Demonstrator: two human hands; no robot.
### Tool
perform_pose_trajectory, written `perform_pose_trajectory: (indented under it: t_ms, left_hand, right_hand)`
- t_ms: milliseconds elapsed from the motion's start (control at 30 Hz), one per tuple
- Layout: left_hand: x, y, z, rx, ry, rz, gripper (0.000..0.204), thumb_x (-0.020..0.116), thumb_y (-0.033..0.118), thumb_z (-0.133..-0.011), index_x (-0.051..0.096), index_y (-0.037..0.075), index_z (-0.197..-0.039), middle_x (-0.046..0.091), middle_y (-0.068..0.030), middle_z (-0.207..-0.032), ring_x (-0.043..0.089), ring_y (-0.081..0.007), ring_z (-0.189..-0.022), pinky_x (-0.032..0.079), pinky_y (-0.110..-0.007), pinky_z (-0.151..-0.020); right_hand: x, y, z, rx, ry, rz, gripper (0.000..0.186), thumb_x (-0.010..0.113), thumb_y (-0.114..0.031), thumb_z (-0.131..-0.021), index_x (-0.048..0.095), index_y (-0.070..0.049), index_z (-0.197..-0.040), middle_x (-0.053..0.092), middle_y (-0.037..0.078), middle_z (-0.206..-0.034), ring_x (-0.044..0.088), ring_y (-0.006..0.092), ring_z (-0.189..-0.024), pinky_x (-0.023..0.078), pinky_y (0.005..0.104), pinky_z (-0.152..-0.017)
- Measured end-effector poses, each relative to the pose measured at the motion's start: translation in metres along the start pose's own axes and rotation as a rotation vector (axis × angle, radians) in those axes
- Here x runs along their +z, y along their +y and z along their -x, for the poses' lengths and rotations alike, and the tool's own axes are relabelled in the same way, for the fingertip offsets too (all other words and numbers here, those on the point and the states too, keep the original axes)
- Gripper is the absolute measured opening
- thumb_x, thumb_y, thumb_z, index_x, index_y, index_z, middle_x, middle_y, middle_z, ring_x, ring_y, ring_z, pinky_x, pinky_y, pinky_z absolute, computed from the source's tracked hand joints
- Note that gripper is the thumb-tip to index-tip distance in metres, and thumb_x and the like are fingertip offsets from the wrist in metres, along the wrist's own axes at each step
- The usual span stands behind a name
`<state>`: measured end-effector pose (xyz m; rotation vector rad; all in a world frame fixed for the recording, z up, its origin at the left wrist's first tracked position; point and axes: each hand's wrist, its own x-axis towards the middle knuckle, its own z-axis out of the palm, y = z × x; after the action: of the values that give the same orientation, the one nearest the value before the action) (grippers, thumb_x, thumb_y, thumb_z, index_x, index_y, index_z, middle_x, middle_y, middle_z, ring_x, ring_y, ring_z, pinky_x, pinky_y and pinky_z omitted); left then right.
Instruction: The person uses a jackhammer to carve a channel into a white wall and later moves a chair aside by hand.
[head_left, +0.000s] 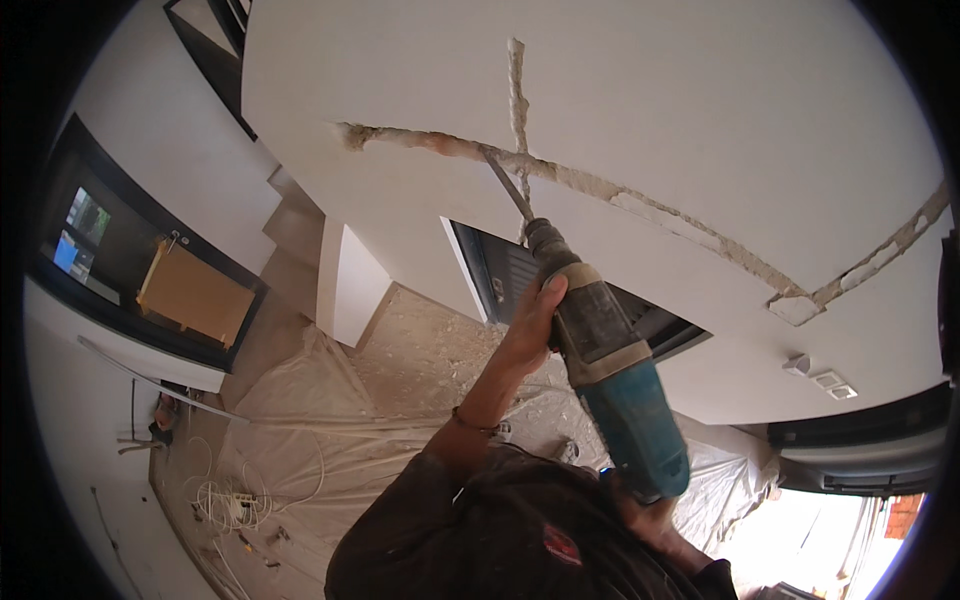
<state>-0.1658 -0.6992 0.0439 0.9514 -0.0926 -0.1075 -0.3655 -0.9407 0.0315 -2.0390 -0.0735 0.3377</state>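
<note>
A teal and dark grey rotary hammer (630,410), dusty all over, slants up toward the white wall (700,120). Its steel chisel bit (508,185) reaches a rough groove (580,182) cut across that wall; the tip meets the groove just left of where a short upright channel (517,95) crosses it. My left hand (532,325) is closed around the tool's front part, behind the chuck, with the thumb showing along its side. At the rear end, my right hand (648,518) grips the handle, its fingers partly hidden by the tool's body.
Crumbled debris (430,340) litters the floor beside plastic sheeting (330,450). Coiled white cable (235,505) lies at lower left. A dark-framed recess (500,280) is set in the wall behind the tool. Sockets (828,382) sit at right. A dark-framed door (110,250) stands at left.
</note>
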Motion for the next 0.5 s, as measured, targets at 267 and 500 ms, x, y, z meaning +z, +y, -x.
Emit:
perform_pose_trajectory:
  t_ms: [267, 500]
  left_hand:
    - [-0.020, -0.002, -0.006, -0.071, 0.014, -0.011, 0.053, 0.053, 0.048, -0.097, 0.056, 0.001, -0.120, 0.065, -0.0084, -0.107, 0.065, -0.0165, -0.093, 0.055, -0.032, -0.083]
    - [0.020, -0.011, -0.034, 0.078, 0.152, -0.226, 0.063, 0.063, 0.053, -0.091, 0.054, 0.001, -0.124, 0.061, -0.0047, -0.100, 0.059, -0.0112, -0.086, 0.050, -0.027, -0.064]
  right_hand:
    - [0.021, -0.010, -0.015, -0.435, 0.159, -0.222, 0.071, 0.071, -0.007, -0.076, 0.033, 0.004, -0.135, 0.052, 0.018, -0.121, 0.053, 0.0249, -0.113, 0.043, 0.0385, -0.096]
    - [-0.019, 0.012, -0.062, -0.189, 0.110, -0.737, 0.034, 0.069, 0.001, -0.069, 0.060, 0.001, -0.102, 0.064, 0.009, -0.079, 0.064, 0.0182, -0.065, 0.054, 0.0307, -0.061]
